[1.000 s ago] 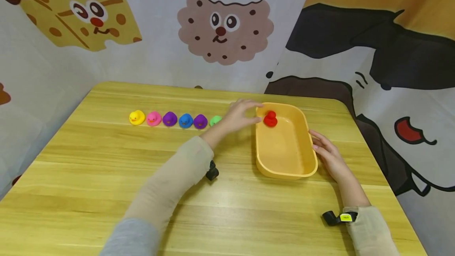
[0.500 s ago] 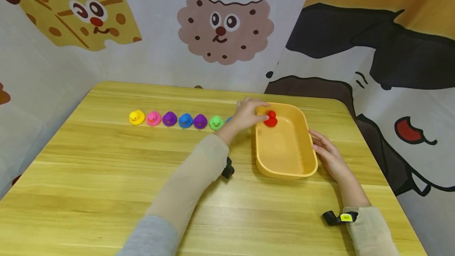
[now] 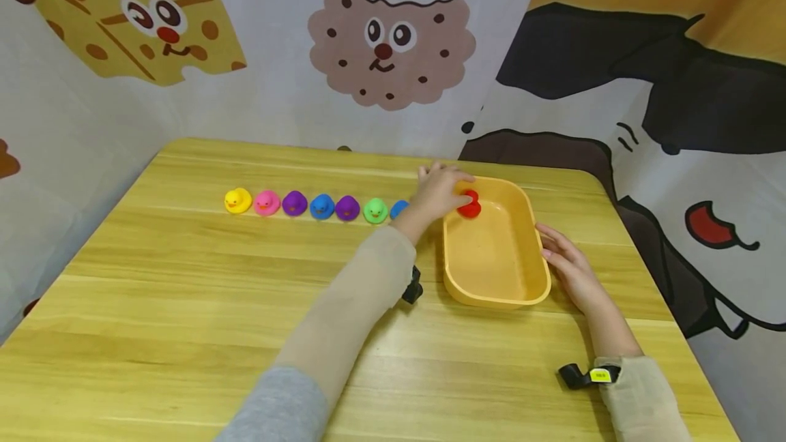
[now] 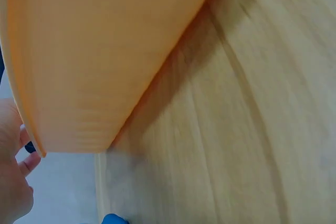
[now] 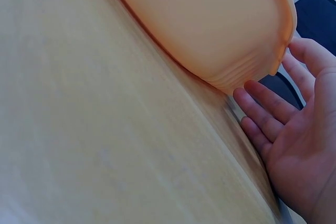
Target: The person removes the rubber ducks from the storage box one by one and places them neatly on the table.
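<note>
A red rubber duck sits inside the yellow plastic basin, near its far left corner. My left hand reaches over that corner; its thumb overlaps the duck and a finger lies at the far rim, with a gap between them. In the left wrist view the basin's wall hides the duck, and part of the left hand shows by the rim. My right hand rests against the basin's right side. Its fingers look relaxed along the outer wall in the right wrist view.
Left of the basin stands a row of rubber ducks: yellow, pink, purple, blue, purple, green and blue. The wooden table meets a printed cloth behind.
My left hand has moved right and further over the basin's far left corner, its thumb now overlapping the red duck. The last blue duck in the row has come into sight. The right hand stays put.
</note>
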Motion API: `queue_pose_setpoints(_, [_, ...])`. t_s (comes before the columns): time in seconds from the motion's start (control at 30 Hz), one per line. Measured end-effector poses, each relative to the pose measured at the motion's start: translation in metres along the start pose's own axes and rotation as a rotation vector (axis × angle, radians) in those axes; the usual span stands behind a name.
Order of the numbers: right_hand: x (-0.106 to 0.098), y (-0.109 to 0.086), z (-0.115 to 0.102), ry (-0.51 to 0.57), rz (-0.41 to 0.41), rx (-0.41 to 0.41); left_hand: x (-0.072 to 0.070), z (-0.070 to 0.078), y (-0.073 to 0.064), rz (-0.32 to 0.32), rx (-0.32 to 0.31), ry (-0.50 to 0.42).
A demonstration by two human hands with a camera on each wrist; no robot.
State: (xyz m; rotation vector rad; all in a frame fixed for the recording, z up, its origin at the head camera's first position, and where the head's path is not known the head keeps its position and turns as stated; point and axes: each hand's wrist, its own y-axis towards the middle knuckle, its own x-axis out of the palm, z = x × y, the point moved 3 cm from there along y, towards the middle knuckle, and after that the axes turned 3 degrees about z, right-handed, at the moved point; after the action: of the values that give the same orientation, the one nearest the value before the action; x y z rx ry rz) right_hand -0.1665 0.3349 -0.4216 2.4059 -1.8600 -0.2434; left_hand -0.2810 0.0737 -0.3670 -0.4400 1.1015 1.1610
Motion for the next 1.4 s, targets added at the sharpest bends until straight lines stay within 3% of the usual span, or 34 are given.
queue_pose_setpoints(0.17, [0.000, 0.000, 0.000, 0.006, -0.005, -0.012, 0.001, 0.002, 0.004, -0.003, -0.021, 0.039])
queue_pose_setpoints(0.3, [0.000, 0.000, 0.000, 0.008, -0.007, -0.015, 0.004, 0.002, 0.007, -0.042, -0.027, 0.063])
queue_pose_setpoints(0.73, [0.000, 0.000, 0.001, 0.005, -0.002, -0.008, 0.009, 0.007, 0.010, -0.143, 0.071, 0.185])
queue_pose_setpoints(1.4, [-0.001, 0.000, 0.001, -0.001, -0.013, -0.021, 0.015, 0.005, 0.012, -0.244, 0.043, 0.158])
